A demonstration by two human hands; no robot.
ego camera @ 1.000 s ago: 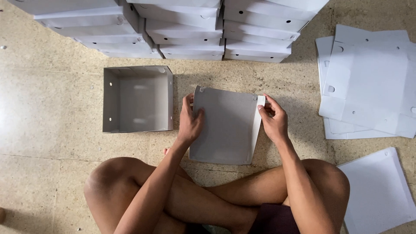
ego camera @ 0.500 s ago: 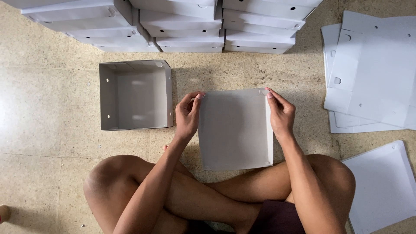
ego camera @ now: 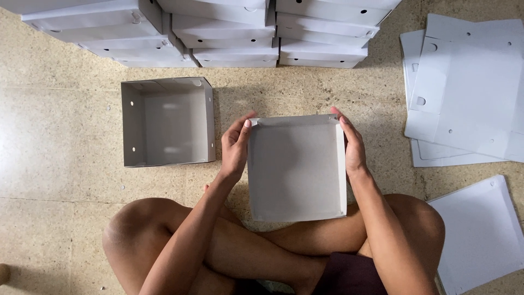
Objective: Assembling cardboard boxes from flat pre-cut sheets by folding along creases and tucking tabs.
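The left hand [ego camera: 236, 147] and right hand [ego camera: 352, 145] grip the side walls of a half-formed grey box [ego camera: 297, 166] above the crossed legs, its far corners folded; one finished box [ego camera: 166, 121] stands on the floor [ego camera: 54, 136], with flat blanks [ego camera: 469, 93] remaining.

stacked boxes [ego camera: 234, 33] cut by top edge, flat sheets [ego camera: 469, 93] cropped right

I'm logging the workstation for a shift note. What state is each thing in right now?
Shallow white tray: sides folded up, held by both hands.
Left hand: gripping its left edge.
Right hand: gripping its right edge.
Open box: assembled, empty.
Finished boxes: stacked.
Flat sheets: unfolded, piled.
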